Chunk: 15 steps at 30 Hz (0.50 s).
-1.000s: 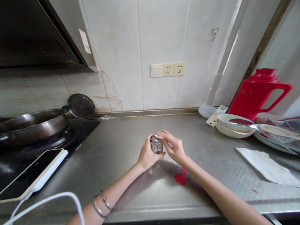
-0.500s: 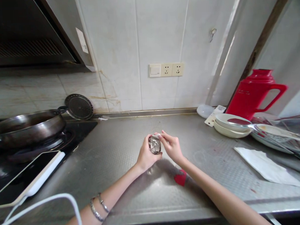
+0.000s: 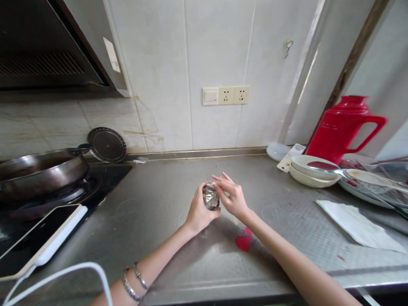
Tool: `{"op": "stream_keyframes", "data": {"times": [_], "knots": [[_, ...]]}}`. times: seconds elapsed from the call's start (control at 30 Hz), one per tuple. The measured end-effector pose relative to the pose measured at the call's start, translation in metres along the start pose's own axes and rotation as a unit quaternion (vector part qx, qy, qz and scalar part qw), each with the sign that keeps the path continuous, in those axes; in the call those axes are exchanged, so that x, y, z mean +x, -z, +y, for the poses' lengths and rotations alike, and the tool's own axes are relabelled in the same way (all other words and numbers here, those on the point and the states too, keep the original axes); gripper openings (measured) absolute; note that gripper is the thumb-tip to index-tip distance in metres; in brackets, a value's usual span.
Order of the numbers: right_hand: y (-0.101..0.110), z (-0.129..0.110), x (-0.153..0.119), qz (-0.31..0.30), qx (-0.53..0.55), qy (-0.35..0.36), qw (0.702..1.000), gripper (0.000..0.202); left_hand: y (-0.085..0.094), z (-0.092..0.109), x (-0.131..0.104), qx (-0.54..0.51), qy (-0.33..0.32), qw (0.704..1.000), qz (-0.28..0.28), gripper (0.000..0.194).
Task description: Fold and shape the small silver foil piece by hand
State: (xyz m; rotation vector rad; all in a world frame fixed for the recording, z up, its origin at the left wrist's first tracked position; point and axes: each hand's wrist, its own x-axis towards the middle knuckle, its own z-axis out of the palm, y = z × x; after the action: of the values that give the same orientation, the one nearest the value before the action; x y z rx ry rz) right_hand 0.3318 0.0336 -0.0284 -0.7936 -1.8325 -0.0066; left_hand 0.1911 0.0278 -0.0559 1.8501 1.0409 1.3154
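My left hand (image 3: 197,209) is wrapped around a small, shiny, see-through grey glass cup (image 3: 211,198), holding it above the metal counter. My right hand (image 3: 232,197) is at the upper right side of the cup, its fingers stretched out and apart over the rim. Its fingertips touch or nearly touch the top; I cannot tell which. Glare and the fingers hide what is inside the cup. Below my right wrist, a red heart-shaped patch (image 3: 244,239) shows on the counter.
On the left are a steel pan (image 3: 39,171) on the stove, a black round disc (image 3: 107,145) and a phone (image 3: 35,241) with a white cable. At right stand a red thermos (image 3: 341,129), stacked bowls (image 3: 315,177), plates and a white napkin (image 3: 359,225).
My right fingers have lifted and spread from a pinch at the cup's rim. My left hand keeps its hold on the cup, which looks slightly turned or tilted.
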Motion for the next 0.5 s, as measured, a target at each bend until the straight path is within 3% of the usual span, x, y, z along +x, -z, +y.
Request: {"op": "stream_keyframes", "data": {"times": [0.1, 0.3, 0.37, 0.5], "knots": [[-0.002, -0.005, -0.002, -0.004, -0.001, -0.007, 1.000, 0.024, -0.001, -0.001, 0.000, 0.022, 0.002, 1.000, 0.002, 0.075], [-0.002, -0.017, -0.009, -0.023, 0.017, 0.070, 0.997, 0.029, -0.001, -0.003, 0.000, -0.008, -0.057, 0.998, -0.007, 0.066], [-0.004, -0.013, -0.008, -0.001, 0.036, 0.039, 0.999, 0.026, 0.000, -0.003, -0.001, -0.004, -0.042, 0.999, -0.007, 0.069], [-0.008, -0.003, -0.005, 0.046, 0.065, -0.098, 0.992, 0.022, 0.001, 0.000, -0.001, 0.022, -0.001, 1.000, 0.001, 0.078]]}}
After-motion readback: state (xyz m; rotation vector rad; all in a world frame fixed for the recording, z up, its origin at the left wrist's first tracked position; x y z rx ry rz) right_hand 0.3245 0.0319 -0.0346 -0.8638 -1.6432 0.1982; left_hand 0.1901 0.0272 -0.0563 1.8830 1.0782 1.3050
